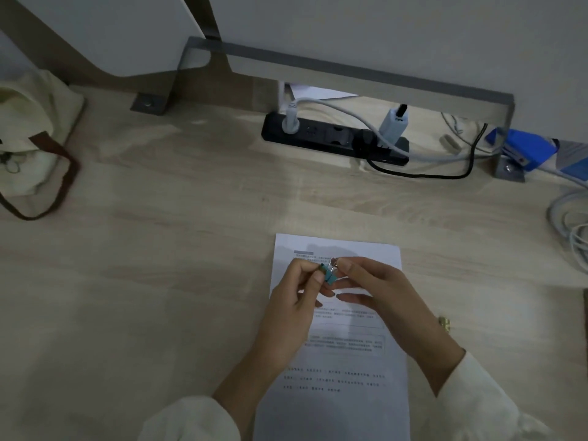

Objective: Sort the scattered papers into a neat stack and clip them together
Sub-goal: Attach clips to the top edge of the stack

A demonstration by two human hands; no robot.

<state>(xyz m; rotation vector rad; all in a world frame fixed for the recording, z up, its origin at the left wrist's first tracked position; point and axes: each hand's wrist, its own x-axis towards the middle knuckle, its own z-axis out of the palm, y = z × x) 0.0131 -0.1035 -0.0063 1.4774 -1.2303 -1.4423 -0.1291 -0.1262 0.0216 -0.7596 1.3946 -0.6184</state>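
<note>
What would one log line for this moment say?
papers: stacked on desk | binder clip: held above papers | left hand: pinching clip | right hand: pinching clip

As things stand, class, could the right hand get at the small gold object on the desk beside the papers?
Probably yes: the gold object lies uncovered close by, but the right hand would first have to let go of the teal clip it pinches.

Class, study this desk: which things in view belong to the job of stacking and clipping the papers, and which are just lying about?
Belonging to the job:
papers
teal binder clip, pinched by the left hand and right hand

Just lying about:
cloth bag
power strip
blue box
coiled cables
</note>
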